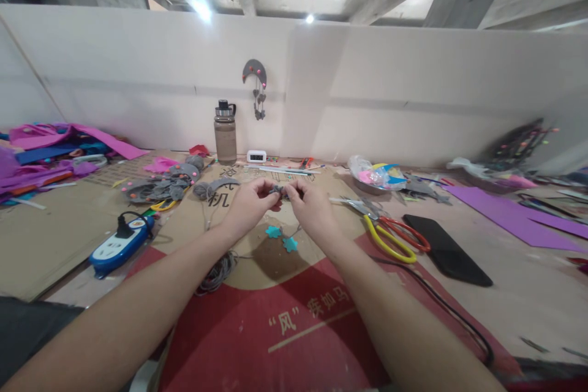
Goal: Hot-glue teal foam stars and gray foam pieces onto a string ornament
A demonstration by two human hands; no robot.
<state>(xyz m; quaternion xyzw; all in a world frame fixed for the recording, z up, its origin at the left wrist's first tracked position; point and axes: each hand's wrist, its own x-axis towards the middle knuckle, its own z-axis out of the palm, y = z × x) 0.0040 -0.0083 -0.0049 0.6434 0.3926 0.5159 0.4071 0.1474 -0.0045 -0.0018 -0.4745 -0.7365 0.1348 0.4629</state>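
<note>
My left hand (pixel 252 205) and my right hand (pixel 311 207) meet in the middle, both closed in a pinch. Between their fingertips is a small dark grey piece (pixel 278 189); its exact shape is mostly hidden by the fingers. Below the hands are two teal flower-shaped pieces, a left one (pixel 273 231) and a right one (pixel 290 244), with thin grey cord running near them. A loose coil of grey yarn (pixel 218 272) lies beside my left forearm, on the red and brown cardboard (pixel 220 343).
Scissors with yellow handles (pixel 388 240) and red-handled scissors (pixel 408 231) lie right, by a black phone (pixel 448 250). A blue power strip (pixel 120 245) and grey felt pieces (pixel 158 188) sit left. Behind stand a bottle (pixel 225 138) and a small clock (pixel 256 157). A grey moon ornament (pixel 255 70) hangs on the wall.
</note>
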